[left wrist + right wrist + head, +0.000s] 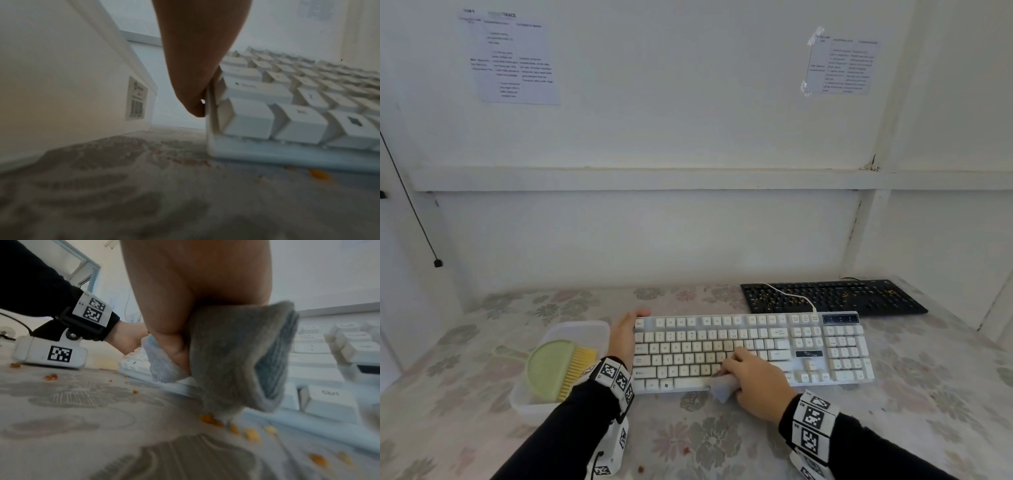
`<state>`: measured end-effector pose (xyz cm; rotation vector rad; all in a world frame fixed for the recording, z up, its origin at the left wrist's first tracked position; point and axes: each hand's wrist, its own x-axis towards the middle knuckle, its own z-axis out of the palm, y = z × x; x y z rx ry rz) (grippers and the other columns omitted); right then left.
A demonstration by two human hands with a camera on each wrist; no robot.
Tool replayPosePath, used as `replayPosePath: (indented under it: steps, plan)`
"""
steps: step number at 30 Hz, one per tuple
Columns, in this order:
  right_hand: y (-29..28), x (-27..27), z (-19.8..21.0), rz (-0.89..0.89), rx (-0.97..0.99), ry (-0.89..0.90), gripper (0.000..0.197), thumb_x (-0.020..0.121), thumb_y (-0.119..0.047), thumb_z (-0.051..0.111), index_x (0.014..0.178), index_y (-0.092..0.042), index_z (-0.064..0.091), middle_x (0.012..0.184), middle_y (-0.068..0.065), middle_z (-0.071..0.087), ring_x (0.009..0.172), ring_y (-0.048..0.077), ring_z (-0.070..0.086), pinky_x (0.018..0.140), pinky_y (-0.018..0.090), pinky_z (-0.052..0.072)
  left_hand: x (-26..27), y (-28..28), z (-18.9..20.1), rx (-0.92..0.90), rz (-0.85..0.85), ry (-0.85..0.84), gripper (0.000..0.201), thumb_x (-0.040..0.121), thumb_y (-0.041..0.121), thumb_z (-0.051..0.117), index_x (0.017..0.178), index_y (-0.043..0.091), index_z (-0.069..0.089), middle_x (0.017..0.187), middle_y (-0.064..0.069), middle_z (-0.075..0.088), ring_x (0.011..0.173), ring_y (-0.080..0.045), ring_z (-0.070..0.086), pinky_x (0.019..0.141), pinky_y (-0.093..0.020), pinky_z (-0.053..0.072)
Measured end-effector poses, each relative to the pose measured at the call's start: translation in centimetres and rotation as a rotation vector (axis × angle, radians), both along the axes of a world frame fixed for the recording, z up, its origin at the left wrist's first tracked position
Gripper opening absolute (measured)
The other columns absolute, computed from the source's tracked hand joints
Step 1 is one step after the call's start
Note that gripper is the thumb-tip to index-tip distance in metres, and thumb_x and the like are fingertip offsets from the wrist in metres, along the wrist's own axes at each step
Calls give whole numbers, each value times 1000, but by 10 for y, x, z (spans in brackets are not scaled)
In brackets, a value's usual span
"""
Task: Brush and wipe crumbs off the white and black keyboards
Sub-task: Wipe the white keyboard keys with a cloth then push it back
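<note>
The white keyboard [753, 349] is steadied at its left end by the flat, straight-fingered left hand [624, 337], while a grey cloth [242, 356] is gripped in the right hand [755, 383] over the lower key rows. Wiping is best done in firm row-long strokes toward the near edge, so that crumbs [252, 434] are gathered on the tabletop [722, 442]. The black keyboard [835, 296], seemingly uncleaned, lies just behind.

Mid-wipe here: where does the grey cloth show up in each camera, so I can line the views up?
Head: grey cloth low centre, gripped by the right hand at the white keyboard's front edge.
Left wrist: not in view.
Right wrist: centre, filling mid-frame under the fist.
Shared landmark: the white keyboard, which appears in all three views.
</note>
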<state>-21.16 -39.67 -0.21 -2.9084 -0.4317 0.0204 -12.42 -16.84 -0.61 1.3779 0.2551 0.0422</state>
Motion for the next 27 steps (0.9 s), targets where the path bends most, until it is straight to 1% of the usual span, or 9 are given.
replayPosePath:
  steps: [3,6,10,12,17,19,22,24,27]
  plan:
    - [7,-2,5,-6,3,24,26,84,-23,52,110,-21,53,103,-5,39,86,14,43,56,18,33,2,2,-7,-3,12,23,28,92,38,44,78,26,65,63,-9,56,63,-29,57,67,-44,47]
    - [22,-2,12,20,29,10,26,83,-26,54,109,-21,54,103,-5,41,86,12,42,70,26,43,2,2,-6,-24,25,24,23,88,36,48,77,24,64,61,-10,54,59,-27,56,64,-41,47]
    - [55,2,19,82,87,-101,29,87,-19,52,116,-21,52,114,-3,48,98,15,50,77,27,44,2,1,-5,-32,38,27,21,88,32,51,81,20,67,69,-16,59,64,-31,58,69,-46,49]
    - [71,7,21,125,71,-141,29,89,-16,51,117,-19,51,116,0,49,102,18,51,78,30,44,2,-1,-4,-40,35,27,23,91,27,48,82,18,66,69,-16,60,61,-29,59,63,-40,50]
    - [101,19,21,225,-34,-181,29,88,-3,49,116,-10,51,112,10,48,100,28,51,67,34,36,9,-1,-8,-12,31,-13,26,95,17,42,79,14,63,72,-12,59,54,-21,56,49,-26,46]
    - [107,20,19,243,-72,-168,31,88,-1,49,118,-8,51,112,12,47,99,31,51,67,37,40,9,-1,-9,-21,29,-12,26,95,17,43,78,14,63,72,-12,58,51,-19,55,47,-25,45]
    - [105,21,17,251,-105,-134,33,89,-1,49,120,-11,53,111,12,46,99,32,52,72,42,45,6,-2,-9,-28,10,-5,23,94,21,44,82,14,63,62,-10,57,43,-18,55,41,-22,44]
    - [96,22,17,261,-113,-94,36,88,-4,53,122,-17,54,109,10,47,98,31,53,70,40,44,6,-2,-10,-38,3,21,23,90,29,48,81,17,65,65,-13,58,51,-26,56,47,-29,49]
    - [75,21,17,274,-138,-50,40,83,-14,65,121,-26,57,108,4,49,96,25,54,75,39,50,19,5,-24,-8,34,41,26,68,47,58,71,25,70,83,-21,59,74,-35,59,73,-56,52]
